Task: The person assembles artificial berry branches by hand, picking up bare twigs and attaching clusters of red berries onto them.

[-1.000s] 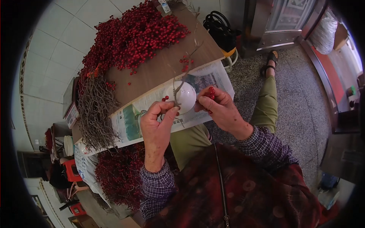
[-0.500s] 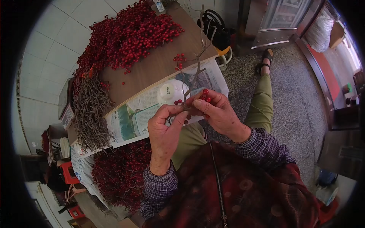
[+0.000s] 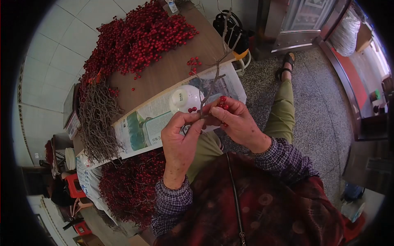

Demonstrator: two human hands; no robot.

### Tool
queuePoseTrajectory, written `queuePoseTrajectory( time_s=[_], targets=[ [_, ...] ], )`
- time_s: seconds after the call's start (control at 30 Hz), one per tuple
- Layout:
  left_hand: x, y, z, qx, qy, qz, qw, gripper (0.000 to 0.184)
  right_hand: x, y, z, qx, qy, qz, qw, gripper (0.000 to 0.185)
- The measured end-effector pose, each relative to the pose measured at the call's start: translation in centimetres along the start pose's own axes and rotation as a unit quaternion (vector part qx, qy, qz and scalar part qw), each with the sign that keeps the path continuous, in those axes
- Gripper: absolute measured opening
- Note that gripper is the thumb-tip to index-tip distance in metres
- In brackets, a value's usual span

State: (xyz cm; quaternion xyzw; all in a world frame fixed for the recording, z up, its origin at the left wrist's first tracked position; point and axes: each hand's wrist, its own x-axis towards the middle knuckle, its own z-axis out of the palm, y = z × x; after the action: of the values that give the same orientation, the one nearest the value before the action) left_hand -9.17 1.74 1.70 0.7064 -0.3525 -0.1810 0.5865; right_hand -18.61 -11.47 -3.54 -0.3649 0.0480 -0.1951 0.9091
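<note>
My left hand pinches the lower end of a bare brown branch, which rises up and to the right. Close beside it, my right hand is closed on a small sprig of red berries, its fingertips at the branch's lower end. A few red berries show just above my left fingertips, and another small cluster is higher up by the branch. Behind the hands a white round bowl, apparently upside down, rests on newspaper.
A large heap of red berry stems lies on the wooden table, with bundled brown twigs hanging at its left edge. More berry branches are below. A black bag stands beyond the table's right corner.
The branch and my left hand have moved right, so the branch's lower end now meets my right fingertips. The branch leans further right. The view has shifted slightly.
</note>
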Motion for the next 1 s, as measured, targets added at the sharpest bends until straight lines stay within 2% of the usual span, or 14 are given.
queuePoseTrajectory(
  time_s=[0.1,0.27,0.43,0.8,1.0],
  targets=[
    [-0.1,-0.1,0.1,0.008,0.006,-0.006,1.0,0.009,0.0,0.0,-0.1,0.003,-0.01,0.0,1.0,0.014],
    [-0.3,-0.2,0.4,0.114,0.035,0.058,0.991,0.011,0.0,-0.1,0.1,0.02,-0.014,0.007,1.0,0.014],
    [-0.2,-0.4,0.5,0.144,0.042,0.072,0.986,0.011,0.1,0.5,0.0,0.051,-0.017,0.0,0.999,0.014],
    [-0.6,-0.3,0.7,0.21,0.069,0.115,0.968,0.014,0.2,0.9,0.4,0.021,-0.014,-0.019,0.999,0.009],
    [-0.5,0.1,0.7,0.24,0.08,0.177,0.951,0.015,0.3,0.6,0.3,-0.011,-0.024,-0.012,1.0,0.008]
  ],
)
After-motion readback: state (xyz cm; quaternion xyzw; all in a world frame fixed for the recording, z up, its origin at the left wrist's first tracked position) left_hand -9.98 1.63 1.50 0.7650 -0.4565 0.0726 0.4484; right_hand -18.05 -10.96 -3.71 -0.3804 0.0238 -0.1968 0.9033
